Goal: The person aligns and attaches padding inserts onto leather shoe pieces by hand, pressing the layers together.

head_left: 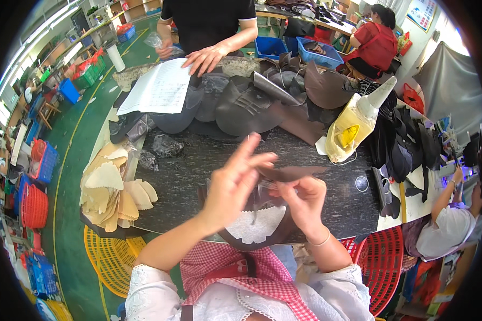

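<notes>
My left hand [233, 184] is raised over the black work table [182, 166], fingers spread and slightly blurred, with nothing seen in it. Thumb and forefinger of my right hand [305, 203] pinch the edge of a dark brown leather piece [294, 173], which is held up off the table. Below both hands, at the near table edge, lies a dark curved leather piece [238, 239] with a white fuzzy lining patch [257, 223] on it. The space between my hands is partly hidden by my fingers.
Cream-coloured cut pieces [110, 184] are heaped at left. Dark leather parts [246, 109] line the far side, beside a yellowish glue bottle [353, 125]. Across the table a person in black touches a paper sheet [158, 88]. Yellow [110, 262] and red baskets [383, 267] stand below.
</notes>
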`<action>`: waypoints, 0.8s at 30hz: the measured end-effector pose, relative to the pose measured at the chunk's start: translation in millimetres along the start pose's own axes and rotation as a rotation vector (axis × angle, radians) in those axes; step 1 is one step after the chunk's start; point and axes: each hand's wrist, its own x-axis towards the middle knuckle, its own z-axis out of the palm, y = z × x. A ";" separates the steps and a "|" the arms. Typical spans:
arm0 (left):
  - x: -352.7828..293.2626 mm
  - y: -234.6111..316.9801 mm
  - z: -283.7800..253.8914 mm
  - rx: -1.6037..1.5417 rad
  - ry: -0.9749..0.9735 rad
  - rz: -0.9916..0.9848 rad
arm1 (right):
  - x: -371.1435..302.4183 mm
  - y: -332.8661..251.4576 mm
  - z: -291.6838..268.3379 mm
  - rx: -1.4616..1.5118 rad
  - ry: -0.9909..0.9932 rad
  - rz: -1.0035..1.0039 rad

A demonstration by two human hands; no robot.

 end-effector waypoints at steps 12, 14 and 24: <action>20.0 10.3 3.0 -0.157 -0.191 -0.167 | 11.3 -15.4 -18.0 0.142 -0.039 0.049; 21.7 7.7 -1.0 -0.055 -0.281 -0.109 | 14.9 -7.1 -31.3 0.314 -0.064 0.106; 50.7 -9.3 24.9 0.510 0.146 0.412 | 10.5 -10.3 -12.2 -0.378 -0.100 -0.324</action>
